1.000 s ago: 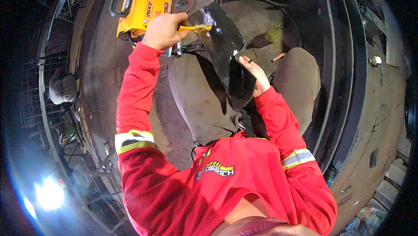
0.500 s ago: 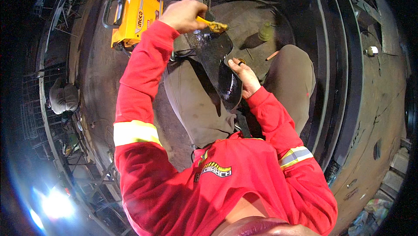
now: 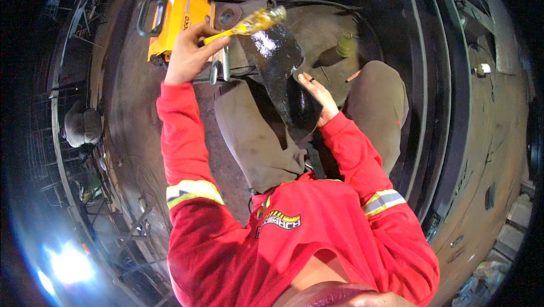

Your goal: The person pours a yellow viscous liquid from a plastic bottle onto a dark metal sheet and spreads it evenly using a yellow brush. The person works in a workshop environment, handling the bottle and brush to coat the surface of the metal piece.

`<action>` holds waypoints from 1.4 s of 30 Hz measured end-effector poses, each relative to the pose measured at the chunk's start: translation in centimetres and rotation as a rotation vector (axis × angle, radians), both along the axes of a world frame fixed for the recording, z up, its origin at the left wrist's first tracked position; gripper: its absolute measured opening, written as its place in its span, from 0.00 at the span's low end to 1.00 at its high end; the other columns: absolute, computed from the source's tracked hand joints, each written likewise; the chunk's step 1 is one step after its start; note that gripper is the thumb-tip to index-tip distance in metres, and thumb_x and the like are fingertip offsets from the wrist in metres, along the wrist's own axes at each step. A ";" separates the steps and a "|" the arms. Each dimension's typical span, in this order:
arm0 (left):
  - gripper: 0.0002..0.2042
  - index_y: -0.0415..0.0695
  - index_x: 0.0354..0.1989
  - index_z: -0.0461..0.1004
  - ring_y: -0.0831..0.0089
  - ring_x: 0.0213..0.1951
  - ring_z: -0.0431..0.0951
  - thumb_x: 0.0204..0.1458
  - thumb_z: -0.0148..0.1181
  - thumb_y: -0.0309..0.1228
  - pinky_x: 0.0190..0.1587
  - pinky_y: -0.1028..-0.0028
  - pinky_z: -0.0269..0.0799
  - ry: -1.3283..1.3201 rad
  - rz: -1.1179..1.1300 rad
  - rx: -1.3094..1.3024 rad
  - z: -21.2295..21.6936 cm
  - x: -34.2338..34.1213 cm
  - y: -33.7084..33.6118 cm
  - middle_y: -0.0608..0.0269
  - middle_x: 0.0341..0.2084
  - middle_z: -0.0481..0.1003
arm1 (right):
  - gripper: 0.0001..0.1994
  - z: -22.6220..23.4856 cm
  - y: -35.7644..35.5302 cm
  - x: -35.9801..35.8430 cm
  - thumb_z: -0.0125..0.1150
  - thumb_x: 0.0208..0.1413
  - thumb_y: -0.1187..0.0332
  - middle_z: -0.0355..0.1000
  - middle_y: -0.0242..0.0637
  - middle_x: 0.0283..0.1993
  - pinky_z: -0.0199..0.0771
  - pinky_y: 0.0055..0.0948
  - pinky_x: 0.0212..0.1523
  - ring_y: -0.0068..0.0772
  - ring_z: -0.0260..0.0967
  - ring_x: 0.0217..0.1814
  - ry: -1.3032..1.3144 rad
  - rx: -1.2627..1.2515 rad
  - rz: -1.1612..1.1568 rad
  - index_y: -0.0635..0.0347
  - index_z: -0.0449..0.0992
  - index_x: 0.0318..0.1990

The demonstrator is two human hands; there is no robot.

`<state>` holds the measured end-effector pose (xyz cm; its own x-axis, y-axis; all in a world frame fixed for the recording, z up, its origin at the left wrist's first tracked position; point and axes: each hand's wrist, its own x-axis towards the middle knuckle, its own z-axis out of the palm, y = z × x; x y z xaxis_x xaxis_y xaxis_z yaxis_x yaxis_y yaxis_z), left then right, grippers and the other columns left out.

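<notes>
My left hand (image 3: pixel 192 52) is closed round the yellow handle of a paintbrush (image 3: pixel 226 34). The brush's bristles are clotted with a shiny yellowish coating and hang above the upper end of a black metal plate (image 3: pixel 277 77). Wet, glossy patches cover much of this plate, which slants between my knees. At its right edge, my right hand (image 3: pixel 320 100) grips it with the thumb side on top and a dark ring on one finger. The fingers beneath are partly hidden.
A yellow machine with a black handle (image 3: pixel 181 15) stands far left, a round disc (image 3: pixel 228 17) beside it. A greenish bottle (image 3: pixel 345 45) and a thin stick (image 3: pixel 352 76) lie beyond my right knee. Long steel beams (image 3: pixel 419 92) run along the right. A bright lamp (image 3: pixel 71 263) glares lower left.
My left hand has moved left and nearer me, and the brush has lifted off to the upper left with its bristles now higher. My right hand and the plate have barely shifted.
</notes>
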<state>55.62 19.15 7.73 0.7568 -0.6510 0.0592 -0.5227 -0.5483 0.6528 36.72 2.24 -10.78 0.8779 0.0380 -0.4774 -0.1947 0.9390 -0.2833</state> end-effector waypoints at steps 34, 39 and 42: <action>0.08 0.43 0.32 0.66 0.82 0.21 0.57 0.55 0.60 0.30 0.24 0.79 0.52 0.433 0.339 -1.230 -8.9 -10.3 11.6 0.71 0.17 0.60 | 0.22 3.1 -5.4 4.0 0.42 0.65 0.50 0.75 0.40 0.48 0.79 0.39 0.43 0.40 0.75 0.43 -0.337 0.039 -0.136 0.56 0.70 0.55; 0.08 0.43 0.31 0.66 0.82 0.21 0.59 0.54 0.60 0.30 0.25 0.78 0.55 0.400 0.340 -1.048 -9.6 -8.7 8.2 0.71 0.19 0.63 | 0.23 1.6 -14.6 9.0 0.48 0.62 0.51 0.71 0.38 0.56 0.70 0.40 0.56 0.39 0.71 0.53 -0.566 0.150 -0.185 0.55 0.70 0.57; 0.11 0.42 0.29 0.67 0.82 0.24 0.63 0.48 0.65 0.29 0.28 0.80 0.60 0.423 0.364 -1.006 -9.1 -8.0 5.5 0.71 0.22 0.66 | 0.19 1.3 -19.7 14.3 0.44 0.65 0.56 0.70 0.36 0.57 0.63 0.40 0.62 0.41 0.68 0.57 -0.666 -0.017 -0.235 0.55 0.71 0.55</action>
